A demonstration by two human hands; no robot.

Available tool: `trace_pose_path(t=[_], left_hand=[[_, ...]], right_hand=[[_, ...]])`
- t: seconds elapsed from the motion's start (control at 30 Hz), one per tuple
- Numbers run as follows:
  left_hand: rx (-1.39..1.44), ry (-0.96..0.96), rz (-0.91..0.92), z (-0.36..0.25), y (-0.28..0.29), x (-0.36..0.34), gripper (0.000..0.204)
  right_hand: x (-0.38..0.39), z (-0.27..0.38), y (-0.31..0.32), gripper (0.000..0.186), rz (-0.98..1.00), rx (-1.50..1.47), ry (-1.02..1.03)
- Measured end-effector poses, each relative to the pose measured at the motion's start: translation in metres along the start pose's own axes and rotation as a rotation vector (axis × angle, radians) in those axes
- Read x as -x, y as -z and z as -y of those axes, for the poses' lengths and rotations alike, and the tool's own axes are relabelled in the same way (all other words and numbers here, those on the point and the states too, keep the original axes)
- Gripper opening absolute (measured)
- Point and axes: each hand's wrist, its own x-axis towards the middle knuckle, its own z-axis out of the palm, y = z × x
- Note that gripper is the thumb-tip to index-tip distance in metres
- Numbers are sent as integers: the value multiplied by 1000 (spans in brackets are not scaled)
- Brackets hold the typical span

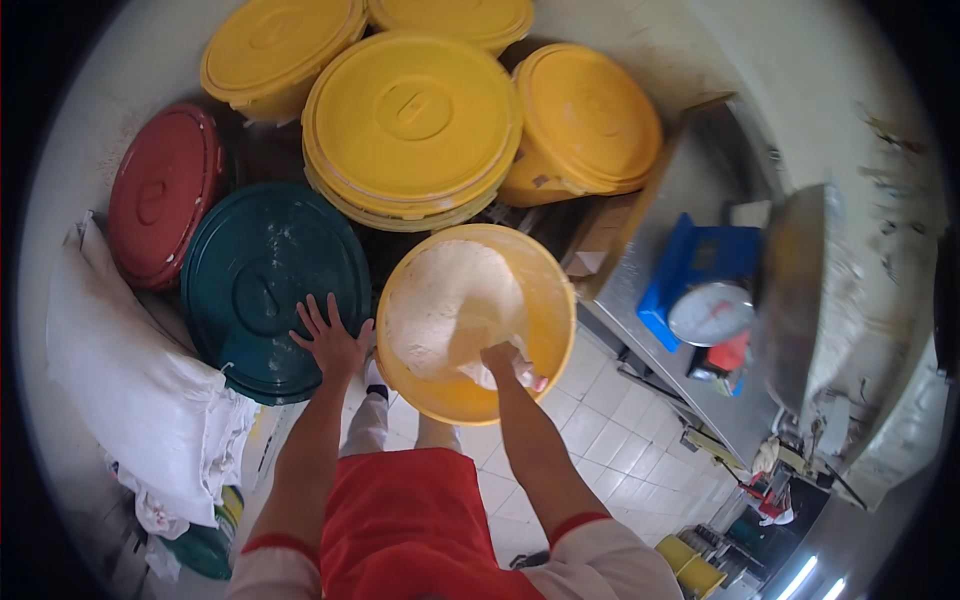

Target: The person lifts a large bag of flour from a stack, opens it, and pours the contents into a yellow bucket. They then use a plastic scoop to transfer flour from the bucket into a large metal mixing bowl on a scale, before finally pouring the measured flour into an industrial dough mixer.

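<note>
A yellow tub (553, 310) stands open in front of me, partly filled with a pale powder (440, 300) that looks like flour. My right hand (503, 360) reaches inside it, fingers closed around a whitish thing with a pink end (540, 383); its kind is not clear. My left hand (335, 342) has its fingers spread, at the near right part of a dark green lid (250, 270). White dust marks that lid. Whether the palm presses on it, I cannot tell.
Yellow lidded bins (411, 120) crowd the far side, with a red lidded bin (165, 195) at left. White sacks (140, 370) are stacked on the left. A metal table (640, 270) on the right bears a blue scale (715, 255) with a round pan (710, 314).
</note>
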Motion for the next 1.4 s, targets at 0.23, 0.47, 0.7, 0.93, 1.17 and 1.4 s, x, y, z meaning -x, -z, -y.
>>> trace_pose_path(t=[0.23,0.47,0.7,0.93,1.17,1.4], left_hand=[[-30,-12,16,-7,-19,-18,90],[-22,-79,-15,-18,-20,-27,89],[-49,-61,-40,-13,-28,-18,90],[-97,-41,-83,-20,-27,-6,84],[30,-12,-28,-13,-7,16,83],[180,-63,-287,51,25,61,76]], right_hand=[[-48,52,-79,63,92,-588,49],[-77,90,-66,48,-121,-767,35],[-83,39,-86,34,-164,-1115,313],[-40,-13,-100,16,-11,-1569,378],[24,-63,-82,10,-43,-1840,293],[52,-101,-56,11,-68,-1841,398]])
